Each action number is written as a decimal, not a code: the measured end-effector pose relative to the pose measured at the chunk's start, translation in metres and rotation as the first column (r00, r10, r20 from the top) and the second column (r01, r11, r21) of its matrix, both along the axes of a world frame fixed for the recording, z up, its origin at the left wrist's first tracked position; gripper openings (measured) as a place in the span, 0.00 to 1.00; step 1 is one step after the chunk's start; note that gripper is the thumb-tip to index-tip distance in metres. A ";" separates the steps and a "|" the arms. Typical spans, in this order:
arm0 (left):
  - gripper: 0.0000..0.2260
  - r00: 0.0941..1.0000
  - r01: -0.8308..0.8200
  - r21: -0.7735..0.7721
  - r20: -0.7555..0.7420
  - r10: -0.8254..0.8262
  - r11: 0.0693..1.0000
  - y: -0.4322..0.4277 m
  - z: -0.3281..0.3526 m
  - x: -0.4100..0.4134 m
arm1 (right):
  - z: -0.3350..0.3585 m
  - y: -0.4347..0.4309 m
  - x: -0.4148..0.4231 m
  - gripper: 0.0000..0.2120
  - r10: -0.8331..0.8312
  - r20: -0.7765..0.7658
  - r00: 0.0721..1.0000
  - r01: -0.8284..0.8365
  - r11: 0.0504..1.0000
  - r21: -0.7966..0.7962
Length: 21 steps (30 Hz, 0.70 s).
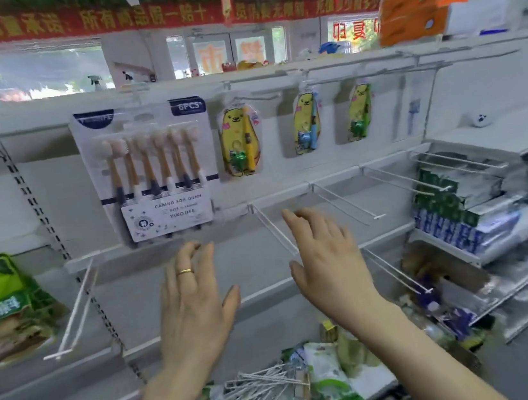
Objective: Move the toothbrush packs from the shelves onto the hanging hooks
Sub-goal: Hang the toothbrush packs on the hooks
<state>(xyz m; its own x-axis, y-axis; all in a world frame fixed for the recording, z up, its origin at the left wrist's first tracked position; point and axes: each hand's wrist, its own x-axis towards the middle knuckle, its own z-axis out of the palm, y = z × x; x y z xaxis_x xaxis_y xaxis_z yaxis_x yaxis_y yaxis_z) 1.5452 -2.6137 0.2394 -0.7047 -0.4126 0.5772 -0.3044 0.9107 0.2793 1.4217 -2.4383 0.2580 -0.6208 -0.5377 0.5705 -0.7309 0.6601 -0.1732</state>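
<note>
Overhead, a six-brush toothbrush pack (148,171) hangs in the top row beside three yellow bear packs (239,139). Lower down, the left hand (191,296) and right hand (328,265) are raised apart, fingers spread, gripping nothing, the right just beside a white wire hook (269,226).

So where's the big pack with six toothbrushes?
The six-toothbrush pack hangs upper left in the head view, beside the yellow bear pack, above the left hand.
</note>
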 end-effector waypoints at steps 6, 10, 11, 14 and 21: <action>0.29 0.978 0.169 -0.110 0.145 -0.152 0.980 0.123 -0.013 -0.075 | -0.027 0.127 -0.030 0.36 -0.176 -0.009 0.984 0.176 0.981 0.081; 0.28 0.949 0.273 -0.124 0.199 -0.245 0.954 0.223 -0.029 -0.144 | -0.054 0.246 -0.071 0.39 -0.362 0.064 0.930 0.346 0.921 0.180; 0.28 0.937 0.306 -0.126 0.218 -0.274 0.944 0.251 -0.032 -0.163 | -0.060 0.276 -0.083 0.38 -0.405 0.072 0.912 0.385 0.902 0.197; 0.29 0.888 0.410 -0.131 0.283 -0.362 0.903 0.334 -0.041 -0.223 | -0.070 0.363 -0.116 0.33 -0.521 0.092 0.848 0.490 0.839 0.237; 0.30 0.694 0.666 -0.126 0.464 -0.550 0.735 0.507 -0.062 -0.351 | -0.083 0.515 -0.191 0.29 -0.718 0.162 0.677 0.660 0.690 0.297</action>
